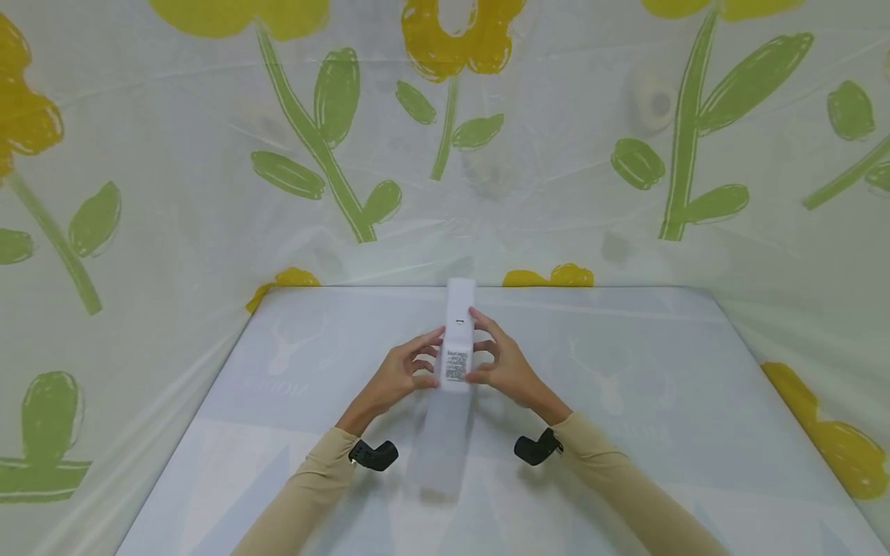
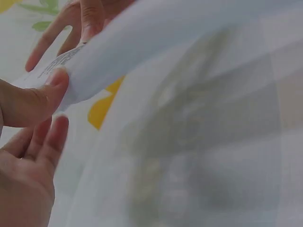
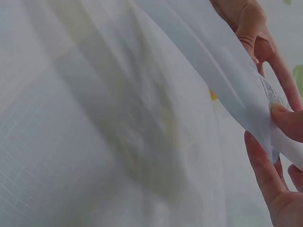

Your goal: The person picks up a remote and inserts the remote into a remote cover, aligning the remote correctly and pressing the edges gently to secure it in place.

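Between two grips (image 1: 398,380) (image 1: 513,372): one white object (image 1: 459,333), one label (image 1: 456,366).

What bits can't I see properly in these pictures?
Head view: writing on the black-and-white printed label, too small to read.
Head view: the back of the long white plastic-looking object, hidden by its front.
Left wrist view: part of the bare left hand, cut off by the left edge.
Right wrist view: part of the bare right hand, cut off by the picture's edge.
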Tool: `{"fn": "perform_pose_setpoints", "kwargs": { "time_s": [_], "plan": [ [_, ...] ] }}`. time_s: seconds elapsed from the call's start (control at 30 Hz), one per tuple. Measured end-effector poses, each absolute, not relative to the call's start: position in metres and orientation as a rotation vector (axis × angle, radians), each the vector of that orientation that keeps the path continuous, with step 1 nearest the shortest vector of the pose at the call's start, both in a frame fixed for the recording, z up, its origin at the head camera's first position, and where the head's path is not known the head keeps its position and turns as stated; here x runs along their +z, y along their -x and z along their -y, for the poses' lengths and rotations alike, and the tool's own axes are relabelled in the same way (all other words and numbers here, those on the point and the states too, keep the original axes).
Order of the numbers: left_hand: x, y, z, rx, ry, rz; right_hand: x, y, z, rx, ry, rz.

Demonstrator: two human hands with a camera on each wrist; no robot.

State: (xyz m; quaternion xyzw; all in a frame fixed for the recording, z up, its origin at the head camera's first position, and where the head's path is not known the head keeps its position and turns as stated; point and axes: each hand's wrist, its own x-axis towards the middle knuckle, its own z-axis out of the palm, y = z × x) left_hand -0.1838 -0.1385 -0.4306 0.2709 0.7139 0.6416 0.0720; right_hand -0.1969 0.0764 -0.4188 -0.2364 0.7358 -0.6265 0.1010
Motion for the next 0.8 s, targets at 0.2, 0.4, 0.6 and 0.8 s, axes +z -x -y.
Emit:
{"fn": "perform_pose_setpoints", "kwargs": {
  "time_s": [0.2, 0.4, 0.6, 0.8],
  "plan": [
    [-0.412, 0.182, 0.133, 1.91, -0.688, -2.135, -0.4, 0.195, -0.082, -1.856, 0.764, -2.185],
    [-0.415, 0.186, 0.128, 1.993, -0.652, -2.073, -0.381, 0.191, -0.091, -1.791, 0.85, -2.25],
    [-0.408, 0.184, 0.122, 2.038, -0.685, -2.052, -0.372, 0.192, -0.1, -1.748, 0.949, -2.224],
    [-0.387, 0.176, 0.117, 2.063, -0.751, -2.028, -0.377, 0.199, -0.109, -1.659, 1.043, -2.293]
  ]
}}
